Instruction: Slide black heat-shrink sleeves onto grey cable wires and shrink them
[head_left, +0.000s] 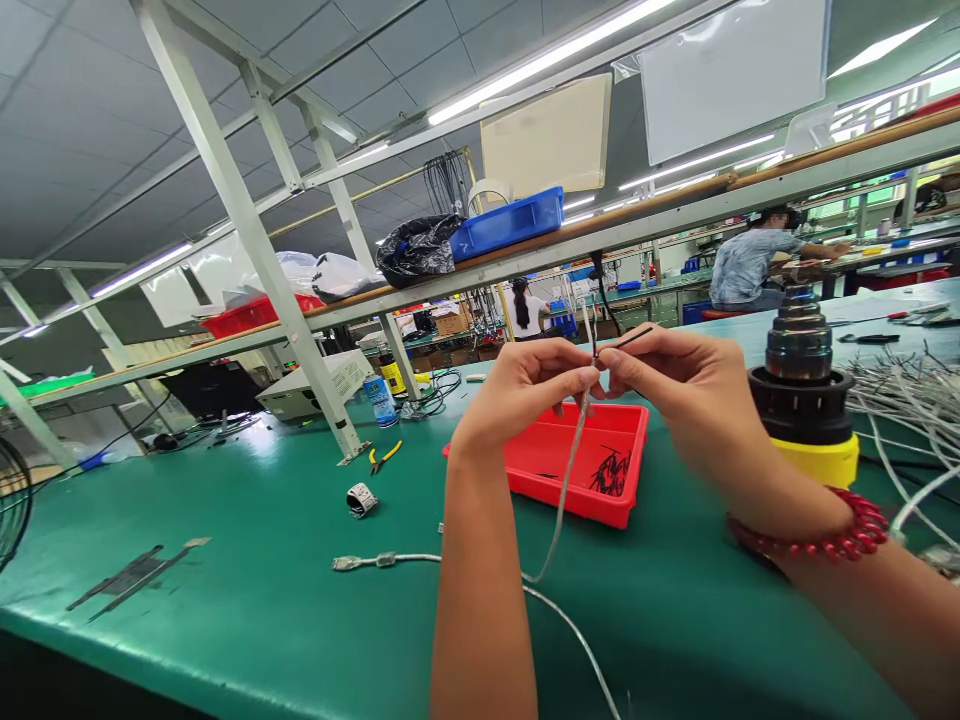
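Observation:
My left hand (529,385) pinches the stripped end of a translucent grey USB cable (570,465) above the red tray. Thin loose wires (590,325) stick up from that end, a white one among them. Between the fingertips of my right hand (679,385) is a thin black tube (637,337), held against the wires; the exact contact is hidden by the fingers. The cable hangs down to the green table, where a USB plug (346,564) lies to the left. Many short black tubes (611,472) lie in the red tray (577,502).
A hot-air gun (802,400) with a yellow and black body stands upright at right, beside a heap of grey cables (907,390). Yellow-handled pliers (385,457), a tape roll (361,500) and a blue can (380,400) are left. A shelf (480,265) crosses above. Two people sit farther back.

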